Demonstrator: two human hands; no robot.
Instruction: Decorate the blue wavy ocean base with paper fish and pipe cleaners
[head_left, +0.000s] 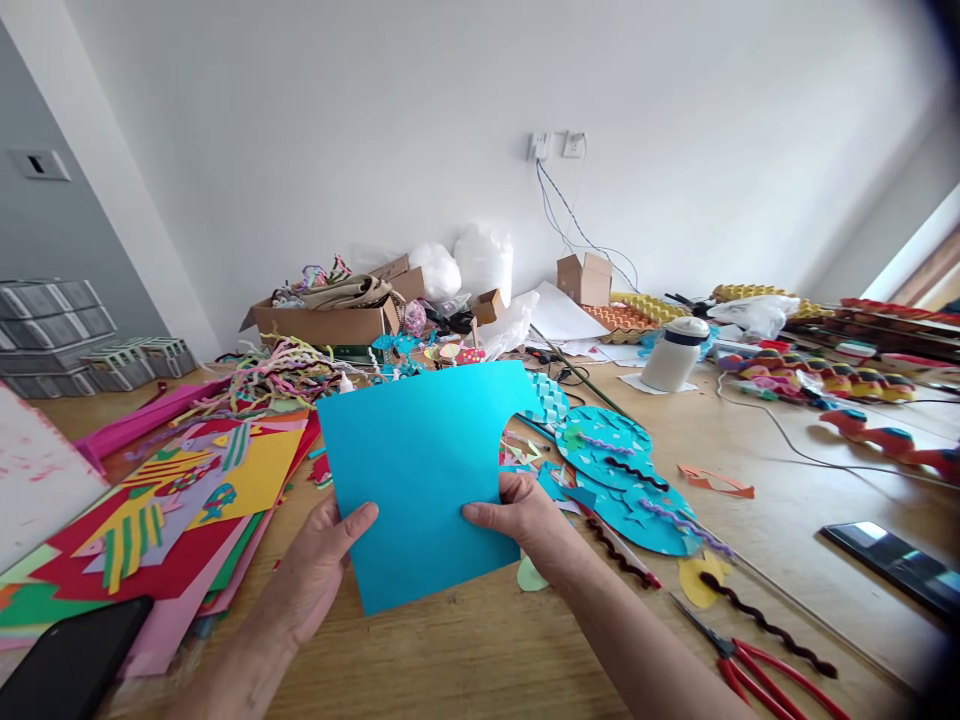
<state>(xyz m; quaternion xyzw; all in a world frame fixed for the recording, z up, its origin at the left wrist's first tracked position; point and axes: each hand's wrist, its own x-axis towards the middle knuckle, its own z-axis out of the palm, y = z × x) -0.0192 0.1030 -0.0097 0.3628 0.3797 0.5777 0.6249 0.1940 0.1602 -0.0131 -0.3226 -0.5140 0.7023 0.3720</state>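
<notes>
A sheet of blue paper [420, 470] is held up, tilted, above the wooden table, with a curved piece cut out of its right upper edge. My left hand [326, 550] pinches its left side, thumb on the front face. On the right edge, just below the curved cut, my right hand [525, 520] grips the sheet, thumb also in front. The fingers behind the paper are hidden. To the right lie blue rounded paper cutouts [622, 490] with wavy purple and dark strips on them. Red-handled scissors [750, 665] rest near my right forearm.
Coloured paper sheets and striped fish cutouts [135, 540] are stacked at left, beside a black phone [75, 655]. Another phone [892, 565] lies at right. A white jar [670, 355], a cardboard box [319, 322] and a heap of fuzzy sticks [277, 375] stand farther back.
</notes>
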